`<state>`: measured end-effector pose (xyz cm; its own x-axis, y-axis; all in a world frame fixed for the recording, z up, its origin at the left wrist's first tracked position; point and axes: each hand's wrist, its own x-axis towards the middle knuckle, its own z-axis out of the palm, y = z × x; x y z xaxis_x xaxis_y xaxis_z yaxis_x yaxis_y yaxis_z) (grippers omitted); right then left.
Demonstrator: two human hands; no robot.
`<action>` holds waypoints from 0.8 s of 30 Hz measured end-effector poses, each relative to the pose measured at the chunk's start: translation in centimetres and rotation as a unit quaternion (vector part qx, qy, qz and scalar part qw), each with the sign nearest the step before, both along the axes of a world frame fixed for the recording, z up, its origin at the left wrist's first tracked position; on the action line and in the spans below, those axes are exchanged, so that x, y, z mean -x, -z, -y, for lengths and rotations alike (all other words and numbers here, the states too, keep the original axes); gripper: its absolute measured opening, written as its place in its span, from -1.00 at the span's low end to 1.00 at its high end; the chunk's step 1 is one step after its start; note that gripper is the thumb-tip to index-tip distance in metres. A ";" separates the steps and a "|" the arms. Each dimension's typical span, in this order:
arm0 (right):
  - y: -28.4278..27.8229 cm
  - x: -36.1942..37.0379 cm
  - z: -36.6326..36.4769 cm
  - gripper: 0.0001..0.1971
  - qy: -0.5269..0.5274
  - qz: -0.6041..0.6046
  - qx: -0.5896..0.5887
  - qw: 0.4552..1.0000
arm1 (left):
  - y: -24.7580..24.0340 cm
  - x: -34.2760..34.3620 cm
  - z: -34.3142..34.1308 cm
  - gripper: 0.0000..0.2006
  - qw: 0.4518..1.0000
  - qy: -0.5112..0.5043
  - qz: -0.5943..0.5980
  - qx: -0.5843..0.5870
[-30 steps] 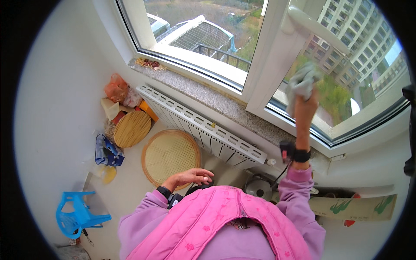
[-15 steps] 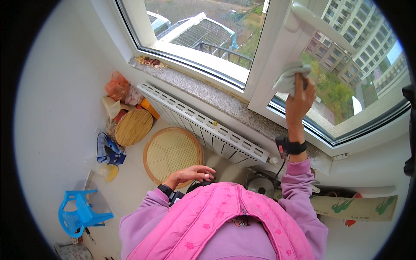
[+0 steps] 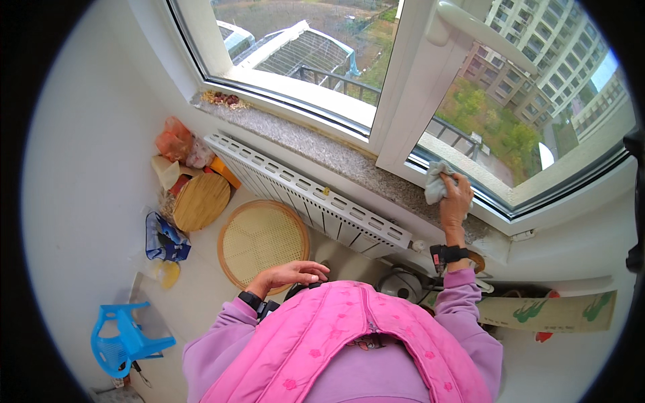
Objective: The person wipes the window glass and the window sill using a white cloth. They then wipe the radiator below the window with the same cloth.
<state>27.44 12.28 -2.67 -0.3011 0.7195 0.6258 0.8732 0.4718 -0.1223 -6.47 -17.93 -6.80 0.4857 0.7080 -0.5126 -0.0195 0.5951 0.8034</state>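
A pale grey cloth [image 3: 437, 183] is bunched right of centre in the frame, before the lower edge of a white window sash [image 3: 396, 161], grasped in the fingers of a person's right hand [image 3: 458, 200]. The left hand [image 3: 292, 273], lower centre, hangs relaxed, fingers loosely bent and grip released, near the lower rim of a round, wood-edged woven tray [image 3: 262, 242]. A pink vest [image 3: 295, 336] and lilac sleeves [image 3: 463, 295] fill the lower foreground.

Left of centre, an orange plastic bag [image 3: 173, 140] and a clearer plastic bag [image 3: 200, 153] slump together, and a blue-and-white bag [image 3: 166, 240] lies below them; the contents of all three are hard to make out. A round grey vessel [image 3: 401, 285], partly hidden, stands beside the vest at lower right, its inside not discernible.

A speckled stone sill [image 3: 295, 134] slopes from upper left to right of centre, bearing a small heap of red and tan bits [image 3: 224, 99] at its left end, above a white radiator [image 3: 309, 191]. A white wall [image 3: 94, 168] fills the left of the frame, beside a pale floor [image 3: 195, 302].

Counted: one cloth, two hands, two black wrist straps [image 3: 455, 255], three bags, one tray, one wooden disc [image 3: 201, 201], one blue plastic chair [image 3: 124, 336] at lower left, one radiator and one white window handle [image 3: 477, 33] at upper right
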 end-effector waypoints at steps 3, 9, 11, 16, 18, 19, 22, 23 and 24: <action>0.5 -3.8 0.0 -0.50 0.051 -0.061 -0.002 0.997 | 0.3 0.1 0.6 -0.48 1.000 -0.012 0.023 -0.012; -1.7 -10.9 -2.2 -0.52 0.142 -0.274 -0.088 0.947 | 0.6 0.6 -0.3 -0.49 1.000 0.023 0.013 -0.010; -4.8 -12.7 -3.3 -0.57 0.140 -0.273 -0.204 0.930 | 0.3 0.9 -1.5 -0.52 0.999 0.035 0.007 -0.028; -12.1 -11.0 -5.3 -0.62 0.099 -0.367 -0.161 0.911 | -1.8 2.1 -7.7 -0.65 0.989 -0.112 -0.032 -0.089; -12.4 -8.0 -5.1 -0.57 0.101 -0.306 -0.205 0.924 | -3.5 2.2 -11.3 -0.66 0.971 -0.179 -0.025 -0.159; -11.8 -5.8 -5.0 -0.53 0.129 -0.248 -0.280 0.918 | -4.5 1.9 -13.2 -0.66 0.962 -0.204 -0.022 -0.182; -10.4 -0.6 -3.8 -0.33 0.071 -0.203 -0.227 0.950 | -8.8 0.6 -18.7 -0.68 0.936 -0.214 -0.019 -0.280; -9.7 1.3 -3.4 -0.35 0.026 -0.218 -0.229 0.948 | -10.3 -0.3 -20.3 -0.69 0.923 -0.218 -0.018 -0.318; -9.0 2.7 -2.9 -0.35 0.003 -0.201 -0.217 0.955 | -12.0 -1.2 -21.7 -0.70 0.905 -0.220 -0.015 -0.364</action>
